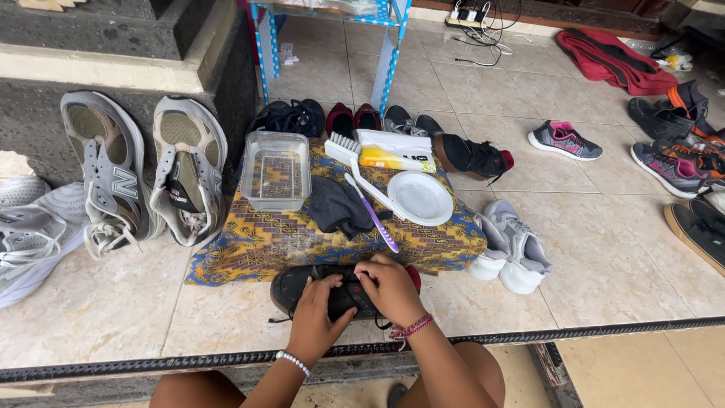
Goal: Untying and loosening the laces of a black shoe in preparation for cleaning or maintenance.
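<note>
Both hands gripped a black shoe (pixel 332 293) on the tiled floor (pixel 604 272), near the ledge's dark ridged edge. Left hand (pixel 316 321) fingers wrapped the middle; right hand (pixel 391 289) fingers pinched the laces. Just behind lay a patterned cloth (pixel 257 242) bearing a clear plastic tub (pixel 276 171), round white bowl (pixel 420 198), purple toothbrush (pixel 375 217). Bare tile lay open to the right.

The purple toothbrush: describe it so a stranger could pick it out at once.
Find the patterned yellow-and-blue cloth spread on the tiled floor. On it, a thin toothbrush lies slanted between the dark rag and white bowl. It alone is purple.
</note>
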